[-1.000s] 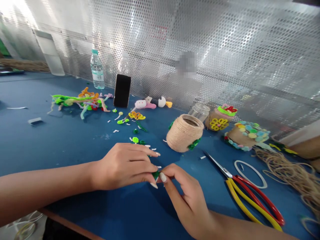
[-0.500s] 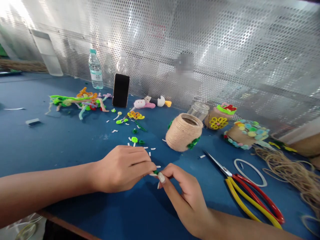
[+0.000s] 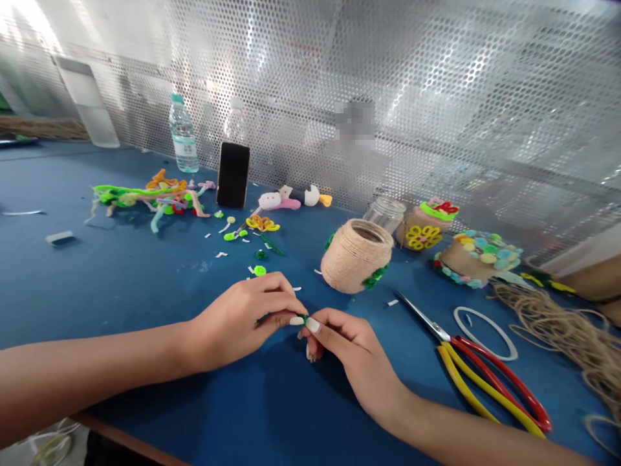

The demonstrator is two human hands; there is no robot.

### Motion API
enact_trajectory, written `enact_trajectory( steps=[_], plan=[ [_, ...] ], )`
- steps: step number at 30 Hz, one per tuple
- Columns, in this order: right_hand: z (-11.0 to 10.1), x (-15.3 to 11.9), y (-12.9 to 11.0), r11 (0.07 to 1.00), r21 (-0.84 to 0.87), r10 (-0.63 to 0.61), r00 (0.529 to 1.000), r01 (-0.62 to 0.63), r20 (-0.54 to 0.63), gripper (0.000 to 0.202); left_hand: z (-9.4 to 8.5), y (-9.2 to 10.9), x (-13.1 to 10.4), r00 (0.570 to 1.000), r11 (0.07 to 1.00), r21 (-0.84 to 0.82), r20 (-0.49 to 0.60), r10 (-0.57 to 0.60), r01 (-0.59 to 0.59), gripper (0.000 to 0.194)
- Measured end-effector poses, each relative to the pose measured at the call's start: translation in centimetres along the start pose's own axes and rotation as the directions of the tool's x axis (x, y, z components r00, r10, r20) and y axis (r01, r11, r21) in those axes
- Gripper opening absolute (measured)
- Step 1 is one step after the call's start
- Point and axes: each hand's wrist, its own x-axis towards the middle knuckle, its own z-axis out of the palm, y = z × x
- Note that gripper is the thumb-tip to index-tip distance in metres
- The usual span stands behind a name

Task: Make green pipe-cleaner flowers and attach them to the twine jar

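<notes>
My left hand and my right hand meet above the front of the blue table. Both are closed, their fingertips pinching a small dark green fuzzy piece between them. Most of that piece is hidden by the fingers. Behind my hands a twine-wrapped jar stands tilted, with dark green fuzzy trim on its sides. A bright green fuzzy disc lies just beyond my left hand, near white paper scraps.
Scissors with red and yellow handles lie right of my hands, beside a white ring and loose twine. Farther back are decorated jars, a phone, a bottle and colourful fuzzy stems.
Both hands have shifted slightly up, away from the table's front edge. My left thumb now shows at the green piece, and more curled fingers of my right hand are visible.
</notes>
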Motion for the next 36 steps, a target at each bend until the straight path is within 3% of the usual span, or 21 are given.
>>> enact_trajectory(
  steps=[8,12,16,18,20,22,25,29,36],
  plan=[
    [0.0,0.1,0.0,0.999,0.021,0.03,0.999,-0.03,-0.011,0.021,0.3,-0.2,-0.3,0.995,0.994,0.096,0.075,-0.069,0.061,0.017],
    [0.1,0.3,0.1,0.999,0.02,0.051,0.999,-0.051,0.006,0.021,0.5,-0.1,-0.4,0.994,0.963,0.269,0.11,-0.003,-0.027,0.023],
    [0.1,0.4,0.3,0.998,0.0,0.059,0.998,-0.059,0.018,0.021,0.6,1.3,-0.2,0.967,0.781,0.579,0.22,0.126,-0.234,0.026],
    [0.0,0.4,0.4,0.998,0.024,0.051,0.999,-0.052,0.012,0.022,0.7,2.0,-0.1,0.961,0.71,0.65,0.23,0.154,-0.27,0.024],
    [-0.1,0.4,0.6,0.997,0.063,0.043,0.999,-0.043,0.004,0.022,0.6,2.1,0.0,0.98,0.791,0.585,0.18,0.091,-0.181,0.018],
    [-0.2,0.5,0.7,0.995,0.092,0.04,0.999,-0.039,-0.005,0.021,0.6,1.7,0.1,0.994,0.907,0.42,0.101,-0.041,-0.005,0.014],
    [-0.3,0.6,0.8,0.994,0.105,0.039,0.999,-0.037,-0.016,0.021,0.7,0.6,-0.1,0.99,0.973,0.197,0.044,-0.132,0.121,0.014],
    [-0.3,0.7,0.8,0.992,0.119,0.047,0.999,-0.045,-0.014,0.02,1.1,-0.3,-0.4,0.998,0.994,0.085,0.019,-0.067,0.065,0.016],
    [-0.2,0.4,0.8,0.994,0.102,0.054,0.998,-0.05,-0.031,0.025,1.2,-0.1,-0.2,0.999,0.967,0.25,-0.003,0.047,-0.045,0.024]
  ],
)
